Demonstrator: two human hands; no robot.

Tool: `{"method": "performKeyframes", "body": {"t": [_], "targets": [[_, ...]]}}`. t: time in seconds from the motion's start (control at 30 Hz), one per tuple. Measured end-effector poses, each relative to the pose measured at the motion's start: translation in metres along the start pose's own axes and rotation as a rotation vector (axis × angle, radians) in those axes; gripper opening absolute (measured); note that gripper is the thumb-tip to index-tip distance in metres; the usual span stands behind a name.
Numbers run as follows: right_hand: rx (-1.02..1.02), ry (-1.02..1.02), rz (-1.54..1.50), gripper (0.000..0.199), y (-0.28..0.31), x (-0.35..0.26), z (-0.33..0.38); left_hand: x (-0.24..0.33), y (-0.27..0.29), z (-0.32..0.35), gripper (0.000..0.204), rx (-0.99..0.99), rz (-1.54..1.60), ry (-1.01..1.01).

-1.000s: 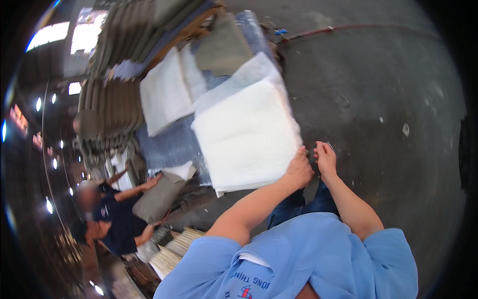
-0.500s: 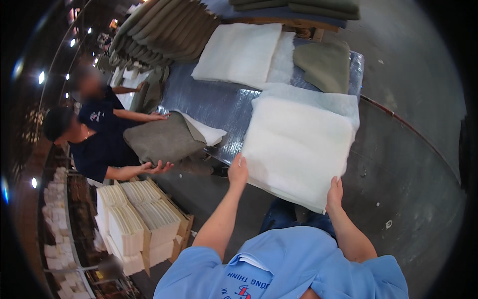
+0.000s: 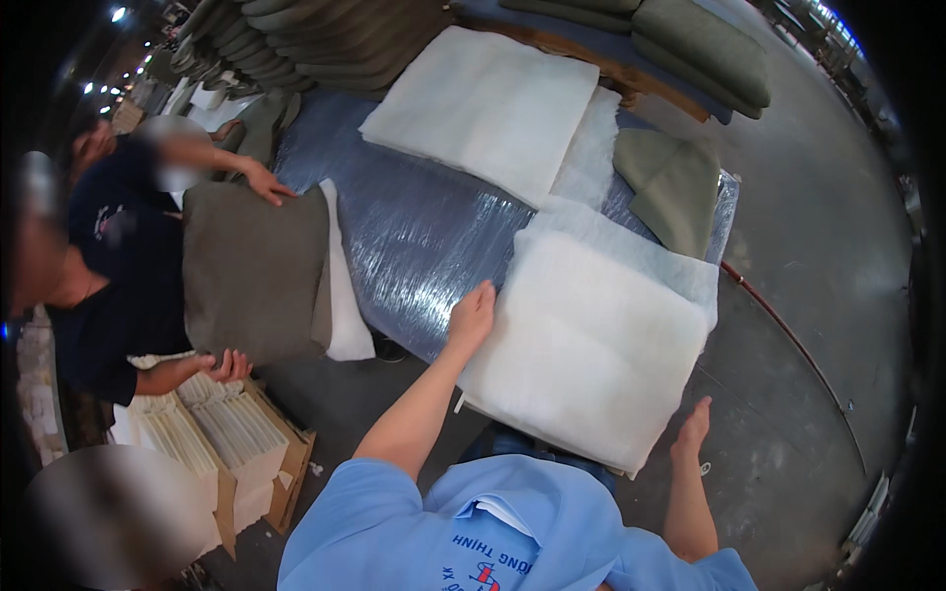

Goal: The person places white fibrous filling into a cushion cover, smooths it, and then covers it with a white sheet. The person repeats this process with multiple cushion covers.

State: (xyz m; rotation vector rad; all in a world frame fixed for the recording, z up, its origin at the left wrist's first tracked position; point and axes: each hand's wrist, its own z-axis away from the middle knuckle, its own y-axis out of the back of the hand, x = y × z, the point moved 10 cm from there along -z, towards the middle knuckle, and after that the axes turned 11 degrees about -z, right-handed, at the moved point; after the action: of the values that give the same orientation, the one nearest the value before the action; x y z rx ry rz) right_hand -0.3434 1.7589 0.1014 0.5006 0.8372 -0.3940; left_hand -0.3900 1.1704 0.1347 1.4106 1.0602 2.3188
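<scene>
In front of me a thick white padded cushion (image 3: 591,335) lies on the near corner of a film-wrapped table, its near edge reaching over the side toward my body. My left hand (image 3: 473,317) is at its left edge, fingers straight and close together, with no grip on it visible. Off the right edge, my right hand (image 3: 693,428) is held apart from the cushion with its fingers extended and nothing in it. A thin white wadding sheet (image 3: 670,271) shows under the cushion's far side. Beyond it lies a folded olive-grey fabric cover (image 3: 675,182).
White wadding sheets (image 3: 483,103) lie farther back on the table (image 3: 394,227). Grey-green cushions (image 3: 335,44) are stacked behind. At left a co-worker (image 3: 118,256) holds a grey covered cushion (image 3: 256,271). Below stand cartons of white pads (image 3: 217,443). A reddish hose (image 3: 788,315) crosses the floor at right.
My right hand has come off the cushion's right corner, outward. My left hand has slid a little farther along its side. The co-worker has turned the grey cushion more upright. The view has shifted.
</scene>
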Motion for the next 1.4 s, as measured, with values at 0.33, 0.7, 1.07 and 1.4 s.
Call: {"method": "performKeyframes", "body": {"t": [0.33,0.7,1.07,1.4], "targets": [[0.024,-0.072,-0.049,0.074,-0.066,0.019,0.011,0.064,-0.093,-0.116,0.061,-0.238,-0.162,0.08],[-0.138,-0.315,-0.047,0.093,-0.085,0.013,0.001,-0.007,-0.123,-0.133,0.065,-0.365,0.396,0.516],[-0.275,-0.19,-0.038,0.086,-0.104,-0.031,-0.032,-0.052,-0.077,-0.052,0.072,-0.361,0.068,0.439],[-0.186,-0.102,-0.045,0.092,-0.079,-0.072,-0.063,0.037,-0.08,-0.105,0.066,-0.232,0.113,0.167]]}}
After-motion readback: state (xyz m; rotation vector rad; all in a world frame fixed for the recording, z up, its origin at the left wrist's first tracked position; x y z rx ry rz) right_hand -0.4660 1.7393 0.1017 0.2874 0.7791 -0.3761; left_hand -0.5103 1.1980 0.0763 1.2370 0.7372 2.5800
